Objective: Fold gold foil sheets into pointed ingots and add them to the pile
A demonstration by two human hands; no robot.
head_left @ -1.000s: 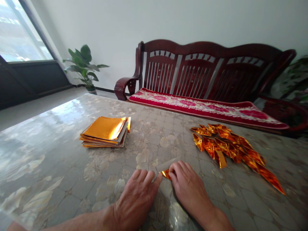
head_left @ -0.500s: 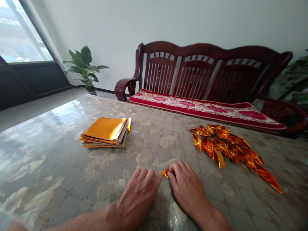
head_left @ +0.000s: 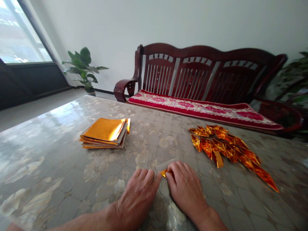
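Both my hands meet over a sheet of gold foil paper (head_left: pixel 163 173) on the table in front of me. Its greyish back shows beyond my fingers, and a small gold strip is turned over between my hands. My left hand (head_left: pixel 141 191) has its fingers curled with the thumb against the strip's left end. On the right end, the closed fingers and thumb of my right hand (head_left: pixel 184 183) pinch the folded edge. Much of the sheet is hidden under my fingers.
A stack of gold foil paper (head_left: pixel 103 130) lies left of centre. Several folded gold foil pieces (head_left: pixel 226 146) are heaped on the right. The table (head_left: pixel 72 173) has a glossy patterned cover. Beyond it stands a dark wooden bench (head_left: pixel 197 73), with a potted plant (head_left: pixel 83 70) left of it.
My right hand has shifted very slightly left along the folded edge. My left hand stays nearly in place, and the view has shifted a little.
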